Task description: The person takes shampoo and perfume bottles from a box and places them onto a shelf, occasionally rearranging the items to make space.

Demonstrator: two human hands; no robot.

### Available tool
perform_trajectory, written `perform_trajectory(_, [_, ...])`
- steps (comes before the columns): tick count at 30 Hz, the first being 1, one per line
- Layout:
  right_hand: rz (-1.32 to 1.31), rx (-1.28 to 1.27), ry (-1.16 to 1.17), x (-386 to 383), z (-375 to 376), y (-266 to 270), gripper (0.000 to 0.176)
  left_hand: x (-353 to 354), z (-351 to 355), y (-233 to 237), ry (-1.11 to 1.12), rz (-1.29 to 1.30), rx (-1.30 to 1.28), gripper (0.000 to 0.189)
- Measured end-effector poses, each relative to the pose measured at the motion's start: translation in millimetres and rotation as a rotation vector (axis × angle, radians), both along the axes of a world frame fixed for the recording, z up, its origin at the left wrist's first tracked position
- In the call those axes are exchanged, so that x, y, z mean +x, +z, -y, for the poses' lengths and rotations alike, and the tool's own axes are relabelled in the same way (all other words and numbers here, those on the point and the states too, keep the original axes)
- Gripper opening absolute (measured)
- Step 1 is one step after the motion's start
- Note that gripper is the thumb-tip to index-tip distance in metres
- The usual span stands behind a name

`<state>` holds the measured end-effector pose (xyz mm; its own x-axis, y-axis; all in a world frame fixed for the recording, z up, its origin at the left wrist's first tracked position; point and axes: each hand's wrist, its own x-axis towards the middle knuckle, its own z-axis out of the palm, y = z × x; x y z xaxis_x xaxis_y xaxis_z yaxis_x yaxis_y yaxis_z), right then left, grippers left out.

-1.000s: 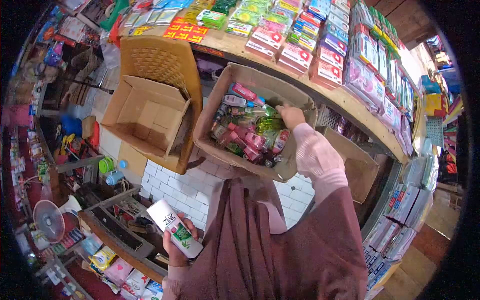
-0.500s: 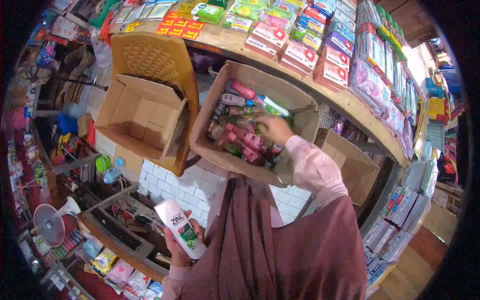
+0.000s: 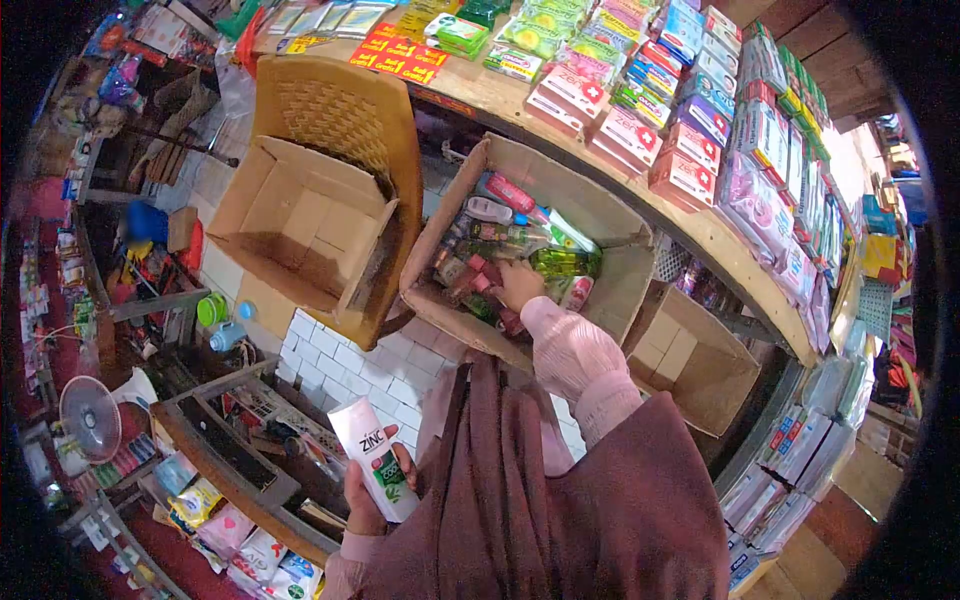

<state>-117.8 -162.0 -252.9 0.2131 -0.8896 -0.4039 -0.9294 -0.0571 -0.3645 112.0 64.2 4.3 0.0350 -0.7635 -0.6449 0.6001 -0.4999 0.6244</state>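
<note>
My left hand [image 3: 372, 492] is closed around a white Zinc shampoo bottle [image 3: 372, 455] with a green label, held upright and slightly tilted at the lower left. Inside the open cardboard box [image 3: 440, 215] my right hand [image 3: 518, 285] reaches down, its fingers curled over a pink bottle with a red cap [image 3: 482, 268]. The fingertips are partly hidden among the bottles. Around them lie a bright pink bottle [image 3: 510, 193], a grey-white bottle [image 3: 488, 209], a white-and-green tube [image 3: 572, 232] and a green bottle [image 3: 566, 262].
A second cardboard box [image 3: 300, 220] sits on a wicker-backed chair [image 3: 335, 105]. Another box [image 3: 690, 350] stands at the right, beneath the wooden counter [image 3: 740, 225] stacked with soap boxes [image 3: 628, 135]. A fan [image 3: 92, 418] and shelves of packets are at the lower left.
My right hand has moved left and deeper into the box, onto the pink bottles, uncovering the green bottle. The left hand still holds the shampoo bottle. The view has shifted slightly.
</note>
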Motion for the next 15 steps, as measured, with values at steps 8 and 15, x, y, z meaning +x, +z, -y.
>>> perform_trajectory(8, [-0.04,0.019,0.001,-3.3,-5.5,6.9,0.062,-3.4,-3.8,-1.3,-0.001,0.0,-0.007,0.079])
perform_trajectory(15, [-0.027,0.233,-0.022,-6.8,-5.2,-1.9,0.07,-6.2,-7.1,-0.3,0.008,-0.03,-0.012,0.08])
